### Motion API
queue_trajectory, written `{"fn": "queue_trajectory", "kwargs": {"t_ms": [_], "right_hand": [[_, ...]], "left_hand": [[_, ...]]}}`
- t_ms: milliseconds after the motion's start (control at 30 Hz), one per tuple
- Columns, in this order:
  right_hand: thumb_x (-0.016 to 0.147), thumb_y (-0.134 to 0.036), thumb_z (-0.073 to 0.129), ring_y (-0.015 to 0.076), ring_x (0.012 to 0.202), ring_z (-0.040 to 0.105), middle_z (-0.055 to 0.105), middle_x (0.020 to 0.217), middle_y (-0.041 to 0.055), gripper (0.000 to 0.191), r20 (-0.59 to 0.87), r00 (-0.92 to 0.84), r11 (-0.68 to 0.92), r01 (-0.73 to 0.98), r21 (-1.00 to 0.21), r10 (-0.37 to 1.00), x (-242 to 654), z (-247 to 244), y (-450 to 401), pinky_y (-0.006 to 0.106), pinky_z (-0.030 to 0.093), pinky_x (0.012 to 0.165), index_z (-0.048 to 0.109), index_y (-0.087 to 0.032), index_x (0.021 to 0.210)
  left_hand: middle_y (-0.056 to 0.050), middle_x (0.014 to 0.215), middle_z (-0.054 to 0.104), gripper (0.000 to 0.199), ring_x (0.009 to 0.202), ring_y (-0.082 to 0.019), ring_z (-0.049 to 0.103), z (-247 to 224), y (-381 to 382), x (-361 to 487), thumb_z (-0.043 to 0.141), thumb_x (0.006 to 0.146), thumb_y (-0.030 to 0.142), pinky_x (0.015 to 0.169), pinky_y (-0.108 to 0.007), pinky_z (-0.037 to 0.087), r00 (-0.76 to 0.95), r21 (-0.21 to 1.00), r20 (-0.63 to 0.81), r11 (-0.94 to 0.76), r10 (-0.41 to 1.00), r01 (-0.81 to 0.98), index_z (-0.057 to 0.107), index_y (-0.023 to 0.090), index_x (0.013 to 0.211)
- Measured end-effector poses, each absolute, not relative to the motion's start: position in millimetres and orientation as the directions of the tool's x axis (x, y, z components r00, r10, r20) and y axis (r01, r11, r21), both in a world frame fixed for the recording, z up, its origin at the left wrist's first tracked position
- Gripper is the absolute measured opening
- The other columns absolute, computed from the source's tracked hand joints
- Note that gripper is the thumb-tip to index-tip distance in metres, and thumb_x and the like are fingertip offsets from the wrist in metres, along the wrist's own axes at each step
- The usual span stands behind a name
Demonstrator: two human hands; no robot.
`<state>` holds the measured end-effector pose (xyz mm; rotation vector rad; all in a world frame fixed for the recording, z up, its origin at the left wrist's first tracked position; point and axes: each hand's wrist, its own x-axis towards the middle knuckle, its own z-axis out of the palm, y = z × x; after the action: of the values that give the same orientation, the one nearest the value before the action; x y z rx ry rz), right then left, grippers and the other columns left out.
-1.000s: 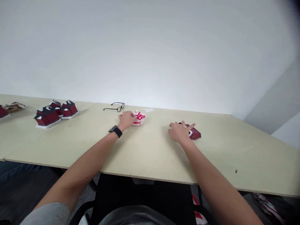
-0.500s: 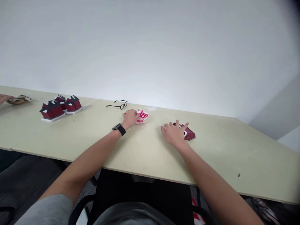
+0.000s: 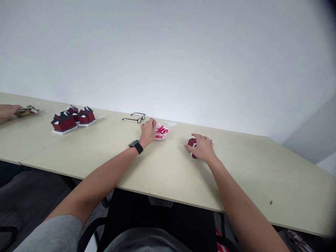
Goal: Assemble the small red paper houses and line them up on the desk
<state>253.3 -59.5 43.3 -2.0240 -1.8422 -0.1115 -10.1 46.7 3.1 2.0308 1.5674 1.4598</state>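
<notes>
My left hand (image 3: 148, 132), a watch on its wrist, is closed at the left edge of a clear plastic bag (image 3: 161, 133) of red and white pieces. Its fingertips are partly hidden, but they appear to pinch the bag. Over to the right, my right hand (image 3: 203, 147) curls over a dark red house-like piece (image 3: 192, 142) on the table. Thumb and index finger lie on either side of it, and the palm covers its right part.
Several dark red model houses (image 3: 64, 123) with dark roofs and white bases stand at the left. Black-framed glasses (image 3: 140, 119) lie near the wall. Another person's hand (image 3: 9, 110) touches a bag of brown pieces (image 3: 27, 111). A small dark bit (image 3: 271, 202) lies at the right.
My right hand has gone from spread fingers over the dark red piece to fingers curled around it, and the piece has turned. My left hand stays at the bag. The view has shifted slightly.
</notes>
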Motion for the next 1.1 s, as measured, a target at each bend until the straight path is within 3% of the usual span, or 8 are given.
{"fn": "queue_trajectory", "kwargs": {"t_ms": [67, 133, 233, 333, 467, 600, 800, 1100], "right_hand": [[0.087, -0.049, 0.068, 0.0444, 0.153, 0.032, 0.045, 0.160, 0.0179, 0.093, 0.247, 0.231, -0.187, 0.964, -0.187, 0.941, 255, 45, -62, 0.079, 0.012, 0.124, 0.033, -0.019, 0.168], [0.086, -0.049, 0.068, 0.0470, 0.150, 0.035, 0.047, 0.157, 0.0219, 0.103, 0.173, 0.338, -0.305, 0.933, -0.189, 0.925, 259, 48, -64, 0.083, 0.013, 0.119, 0.021, -0.018, 0.172], [0.083, -0.044, 0.072, 0.0454, 0.144, 0.043, 0.052, 0.150, 0.0227, 0.101, 0.128, 0.374, -0.332, 0.906, -0.261, 0.919, 268, 54, -63, 0.070, 0.032, 0.119, 0.028, -0.018, 0.169], [0.076, -0.045, 0.078, 0.0365, 0.132, 0.056, 0.058, 0.144, 0.0176, 0.100, 0.166, 0.355, -0.212, 0.807, -0.551, 0.920, 271, 60, -61, 0.050, 0.048, 0.111, 0.037, -0.022, 0.164], [0.074, -0.055, 0.078, 0.0235, 0.109, 0.067, 0.066, 0.135, 0.0088, 0.083, 0.058, 0.279, 0.004, 0.190, -0.982, 0.959, 256, 62, -62, 0.038, 0.057, 0.096, 0.052, -0.027, 0.147], [0.076, -0.051, 0.080, 0.0219, 0.109, 0.066, 0.069, 0.131, 0.0067, 0.057, -0.038, -0.053, -0.046, -0.161, -0.986, 0.998, 234, 54, -66, 0.036, 0.056, 0.097, 0.068, -0.023, 0.125], [0.080, -0.053, 0.079, 0.0213, 0.109, 0.065, 0.071, 0.123, 0.0069, 0.054, 0.015, -0.250, 0.001, -0.054, -0.999, 0.968, 223, 42, -67, 0.033, 0.051, 0.099, 0.069, -0.020, 0.121], [0.061, -0.047, 0.097, 0.0234, 0.125, 0.065, 0.061, 0.143, 0.0083, 0.098, 0.053, -0.069, 0.060, 0.112, -0.992, 0.996, 210, 31, -68, 0.037, 0.055, 0.102, 0.041, -0.028, 0.139]], "left_hand": [[-0.008, 0.093, 0.068, 0.033, 0.087, -0.019, 0.061, 3, 46, -10, 0.023, 0.111, 0.037, 0.088, -0.036, 0.039, -0.047, 0.690, 0.563, -0.438, 0.825, 0.576, 0.050, 0.020, 0.103], [-0.007, 0.088, 0.067, 0.033, 0.080, -0.018, 0.061, 2, 46, -10, 0.023, 0.111, 0.041, 0.079, -0.034, 0.039, -0.040, 0.739, 0.551, -0.465, 0.833, 0.488, 0.048, 0.021, 0.103], [-0.006, 0.083, 0.068, 0.029, 0.075, -0.015, 0.063, 2, 44, -7, 0.029, 0.111, 0.041, 0.073, -0.030, 0.042, -0.012, 0.795, 0.533, -0.495, 0.846, 0.351, 0.046, 0.021, 0.099], [-0.004, 0.079, 0.069, 0.031, 0.067, -0.012, 0.062, 9, 32, 0, 0.040, 0.109, 0.045, 0.066, -0.025, 0.043, 0.046, 0.865, 0.474, -0.475, 0.879, 0.165, 0.048, 0.020, 0.093], [-0.006, 0.079, 0.069, 0.044, 0.063, -0.009, 0.063, 25, 3, 17, 0.045, 0.107, 0.054, 0.063, -0.021, 0.045, 0.205, 0.907, 0.415, -0.386, 0.886, -0.166, 0.054, 0.014, 0.089], [-0.006, 0.077, 0.069, 0.046, 0.063, -0.010, 0.067, 29, -18, 32, 0.050, 0.105, 0.054, 0.067, -0.023, 0.051, 0.502, 0.941, 0.294, -0.156, 0.813, -0.299, 0.057, 0.011, 0.091], [-0.003, 0.074, 0.067, 0.031, 0.057, -0.009, 0.064, 15, -19, 43, 0.046, 0.109, 0.041, 0.061, -0.021, 0.051, 0.417, 0.954, 0.162, -0.034, 0.895, -0.299, 0.050, 0.014, 0.095], [0.001, 0.058, 0.051, 0.046, 0.050, -0.007, 0.045, 9, -15, 41, 0.048, 0.107, 0.045, 0.056, -0.020, 0.034, 0.297, 0.988, 0.128, -0.094, 0.946, -0.126, 0.050, 0.014, 0.073]]}}
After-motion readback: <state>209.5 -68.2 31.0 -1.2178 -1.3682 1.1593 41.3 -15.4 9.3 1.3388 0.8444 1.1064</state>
